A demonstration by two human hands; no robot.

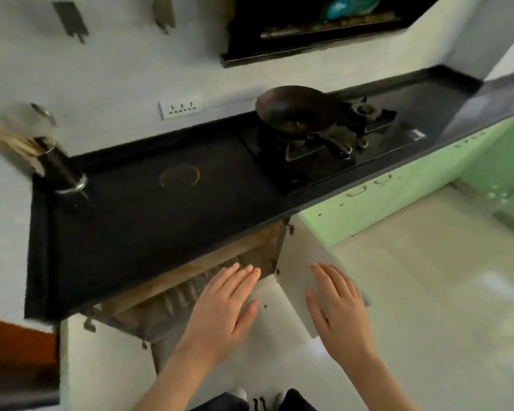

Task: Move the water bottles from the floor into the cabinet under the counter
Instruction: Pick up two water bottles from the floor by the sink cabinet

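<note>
Fingers straight, empty: left hand, right hand; black counter, wok, open cabinet.

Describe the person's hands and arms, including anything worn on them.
The left hand and right hand are bare, with no gloves. Both forearms are uncovered as far as the frame shows: no sleeve, watch or bracelet is visible. The picture is too blurred to rule out a ring.

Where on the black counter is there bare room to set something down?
The wide patch between the dark cylindrical utensil holder and the black gas stove is bare. The stove side is crowded by the dark round wok.
</note>
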